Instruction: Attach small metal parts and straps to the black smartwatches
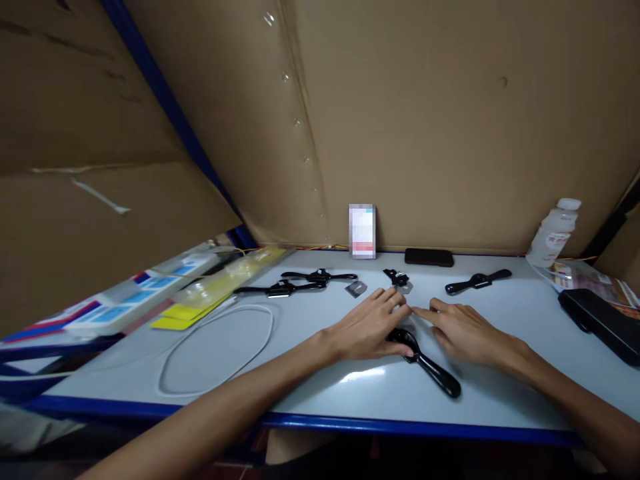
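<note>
My left hand point(373, 323) lies over a black spokeshave point(433, 370), its thumb across the tool's middle and its palm hiding the far handle. The near handle points toward the table's front right. Beside it, my right hand point(463, 330) reaches in with the index finger stretched out close to my left fingertips; the other fingers are curled and the thumb is apart. Whether a small part sits at that fingertip cannot be made out. Just beyond my left fingers are small black metal parts point(397, 277). A flat grey blade point(357, 288) rests to their left.
Two spokeshaves, one in front point(280, 288) and one behind point(320, 275), lie left; another spokeshave point(479, 282) lies right. A lit phone point(362, 231) leans on the cardboard wall near a dark case point(429, 257). A white cable point(163, 360), bottle point(553, 233) and black object point(600, 323) flank the hands.
</note>
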`<control>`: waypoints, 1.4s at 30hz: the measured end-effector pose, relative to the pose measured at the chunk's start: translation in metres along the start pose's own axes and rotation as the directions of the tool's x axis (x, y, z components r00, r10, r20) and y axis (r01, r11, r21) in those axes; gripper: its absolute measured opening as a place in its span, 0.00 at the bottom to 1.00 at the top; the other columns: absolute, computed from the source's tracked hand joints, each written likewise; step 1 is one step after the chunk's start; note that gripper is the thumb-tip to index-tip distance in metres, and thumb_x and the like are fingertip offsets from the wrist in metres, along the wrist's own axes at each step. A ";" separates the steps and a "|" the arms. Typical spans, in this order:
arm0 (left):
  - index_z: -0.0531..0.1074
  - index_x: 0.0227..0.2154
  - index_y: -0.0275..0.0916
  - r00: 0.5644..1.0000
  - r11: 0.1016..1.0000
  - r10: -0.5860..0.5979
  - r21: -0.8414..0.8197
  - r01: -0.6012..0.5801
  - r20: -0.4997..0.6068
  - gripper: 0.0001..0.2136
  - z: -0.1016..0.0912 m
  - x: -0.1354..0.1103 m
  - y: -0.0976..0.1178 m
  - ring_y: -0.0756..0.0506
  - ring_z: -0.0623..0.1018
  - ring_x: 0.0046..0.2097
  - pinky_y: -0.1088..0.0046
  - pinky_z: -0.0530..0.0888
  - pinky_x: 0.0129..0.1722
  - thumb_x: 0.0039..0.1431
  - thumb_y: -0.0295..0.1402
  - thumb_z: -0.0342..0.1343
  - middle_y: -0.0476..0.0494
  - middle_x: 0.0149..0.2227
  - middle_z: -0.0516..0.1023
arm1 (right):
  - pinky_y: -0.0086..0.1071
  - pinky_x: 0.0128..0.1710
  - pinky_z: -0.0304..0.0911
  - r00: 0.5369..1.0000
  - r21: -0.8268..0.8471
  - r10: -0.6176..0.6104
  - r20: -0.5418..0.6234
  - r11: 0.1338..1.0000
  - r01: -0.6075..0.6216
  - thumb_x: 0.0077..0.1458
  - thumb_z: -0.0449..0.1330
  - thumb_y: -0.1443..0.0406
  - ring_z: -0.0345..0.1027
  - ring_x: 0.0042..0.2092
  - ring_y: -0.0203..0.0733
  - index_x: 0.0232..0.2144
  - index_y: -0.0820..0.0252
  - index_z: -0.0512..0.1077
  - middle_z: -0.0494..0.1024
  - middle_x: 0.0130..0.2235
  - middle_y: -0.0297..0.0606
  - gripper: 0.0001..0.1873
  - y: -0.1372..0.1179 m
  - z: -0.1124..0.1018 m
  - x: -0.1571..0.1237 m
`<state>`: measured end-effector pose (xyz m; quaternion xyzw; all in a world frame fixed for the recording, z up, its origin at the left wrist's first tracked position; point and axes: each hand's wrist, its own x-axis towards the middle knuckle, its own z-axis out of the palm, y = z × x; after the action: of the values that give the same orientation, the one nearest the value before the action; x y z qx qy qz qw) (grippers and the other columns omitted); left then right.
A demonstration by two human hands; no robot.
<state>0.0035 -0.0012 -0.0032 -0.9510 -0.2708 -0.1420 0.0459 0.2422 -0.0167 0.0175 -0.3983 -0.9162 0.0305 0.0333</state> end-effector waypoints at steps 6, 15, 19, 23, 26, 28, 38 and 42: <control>0.71 0.44 0.38 0.978 0.973 -0.210 0.100 0.207 0.019 0.13 -0.013 -0.003 -0.028 0.39 0.75 0.45 0.61 0.71 0.46 0.74 0.36 0.43 0.37 0.43 0.76 | 0.37 0.35 0.59 1.000 0.084 0.015 -0.015 0.996 -0.014 0.70 0.51 0.59 0.71 0.38 0.46 0.44 0.59 0.76 0.77 0.42 0.43 0.16 -0.001 -0.004 0.001; 0.77 0.41 0.39 0.901 0.907 -0.419 0.095 0.410 0.112 0.10 -0.023 -0.036 -0.098 0.43 0.78 0.37 0.69 0.71 0.38 0.63 0.28 0.51 0.40 0.39 0.78 | 0.39 0.43 0.63 0.997 0.186 -0.064 0.049 0.981 0.054 0.61 0.59 0.69 0.71 0.44 0.47 0.41 0.58 0.77 0.75 0.42 0.41 0.08 0.003 -0.013 -0.005; 0.78 0.41 0.39 0.923 0.934 -0.354 0.006 0.358 0.147 0.10 -0.017 -0.026 -0.080 0.43 0.79 0.38 0.70 0.71 0.39 0.63 0.28 0.53 0.40 0.39 0.79 | 0.37 0.40 0.61 0.998 0.185 -0.060 0.025 0.981 0.054 0.61 0.57 0.71 0.70 0.41 0.45 0.38 0.58 0.78 0.75 0.39 0.40 0.09 0.001 -0.010 -0.002; 0.76 0.49 0.41 0.953 0.952 -0.267 -0.113 0.284 0.144 0.13 -0.015 -0.012 -0.049 0.43 0.79 0.42 0.70 0.71 0.41 0.66 0.27 0.51 0.41 0.43 0.78 | 0.36 0.39 0.61 0.998 0.179 -0.064 0.002 0.982 0.063 0.60 0.59 0.71 0.70 0.40 0.43 0.36 0.58 0.78 0.75 0.37 0.39 0.08 -0.002 -0.009 0.000; 0.71 0.57 0.41 0.965 0.948 -0.240 -0.189 0.257 0.110 0.17 -0.017 -0.005 -0.032 0.44 0.78 0.44 0.68 0.72 0.43 0.69 0.27 0.47 0.40 0.46 0.78 | 0.36 0.39 0.62 0.998 0.178 -0.057 0.005 0.982 0.055 0.62 0.60 0.68 0.70 0.39 0.43 0.36 0.58 0.78 0.76 0.38 0.39 0.06 -0.001 -0.009 0.000; 0.71 0.55 0.39 0.966 0.942 -0.238 -0.220 0.255 0.098 0.15 -0.020 -0.004 -0.028 0.43 0.77 0.45 0.67 0.71 0.44 0.71 0.29 0.45 0.39 0.47 0.78 | 0.37 0.40 0.63 0.998 0.177 -0.049 -0.027 0.983 0.053 0.65 0.59 0.64 0.71 0.39 0.44 0.38 0.58 0.79 0.77 0.39 0.40 0.08 0.002 -0.007 0.002; 0.74 0.35 0.39 0.908 0.923 -0.135 -0.284 0.261 0.396 0.11 -0.045 -0.010 -0.030 0.48 0.72 0.32 0.73 0.63 0.30 0.56 0.40 0.67 0.49 0.34 0.76 | 0.49 0.57 0.64 0.954 0.093 -0.176 -0.244 0.975 0.204 0.68 0.47 0.73 0.63 0.60 0.52 0.64 0.58 0.67 0.68 0.67 0.45 0.26 0.020 0.025 0.028; 0.72 0.31 0.39 0.882 0.909 -0.139 -0.294 0.293 0.450 0.08 -0.048 -0.009 -0.028 0.50 0.70 0.30 0.74 0.61 0.28 0.53 0.30 0.67 0.52 0.31 0.74 | 0.43 0.50 0.66 0.966 0.122 -0.136 -0.218 0.979 0.165 0.65 0.50 0.76 0.69 0.49 0.49 0.49 0.58 0.78 0.81 0.50 0.43 0.20 0.021 0.019 0.028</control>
<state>-0.0305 0.0105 0.0401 -0.9146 -0.3503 0.0148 -0.2016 0.2364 0.0174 -0.0022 -0.3253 -0.9308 0.0495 0.1590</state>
